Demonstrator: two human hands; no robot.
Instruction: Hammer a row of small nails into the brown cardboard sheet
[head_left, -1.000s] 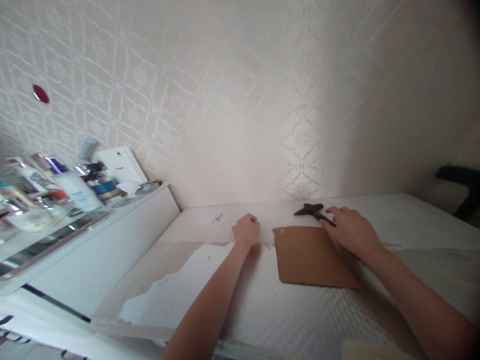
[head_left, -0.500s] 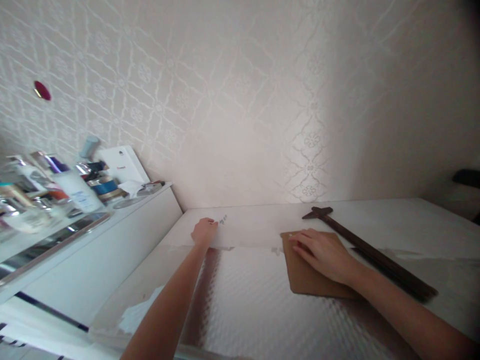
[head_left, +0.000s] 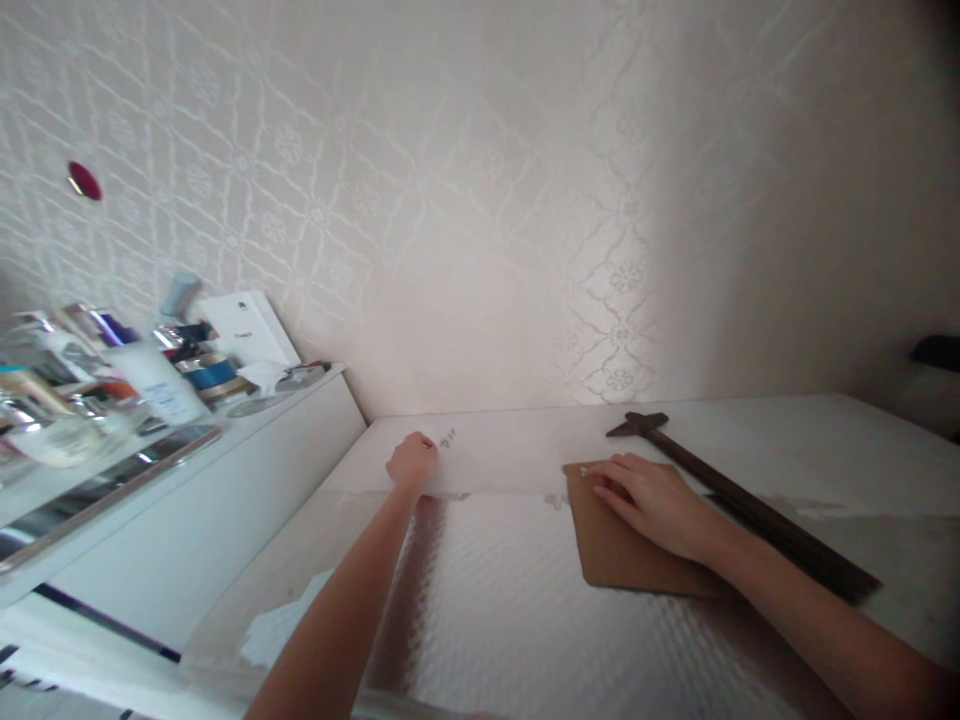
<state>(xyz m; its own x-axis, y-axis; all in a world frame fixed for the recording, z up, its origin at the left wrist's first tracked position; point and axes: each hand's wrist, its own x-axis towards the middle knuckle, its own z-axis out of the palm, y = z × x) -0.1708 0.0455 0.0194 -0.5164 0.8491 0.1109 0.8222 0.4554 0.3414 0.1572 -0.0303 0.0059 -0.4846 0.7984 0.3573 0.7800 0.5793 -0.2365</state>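
My left hand [head_left: 412, 460] is closed, fingertips pressed together low over the white surface; whatever they hold, if anything, is hidden. Just right of it lies a cluster of tiny dark pieces [head_left: 448, 438], too small to name. My right hand [head_left: 660, 505] rests over a brown cardboard piece [head_left: 615, 555] with rounded corners, its fingers stretched out and the thumb apart from them. At the cardboard's upper left corner, a tiny white piece [head_left: 584, 472] shows by the right fingertips. Behind that hand lies a long dark brown stick [head_left: 705, 470] with a star-shaped end.
A textured, shiny clear cover [head_left: 510, 600] lies over the near part of the white surface [head_left: 517, 445]. On the left, a white cabinet [head_left: 247, 450] carries several bottles and jars [head_left: 161, 380] and a white box [head_left: 251, 330]. A patterned wall [head_left: 480, 200] stands behind.
My left hand has shifted very slightly, and the white bit seen at its fingertips no longer shows. My right fingertips have drawn a little right, off the tiny white piece.
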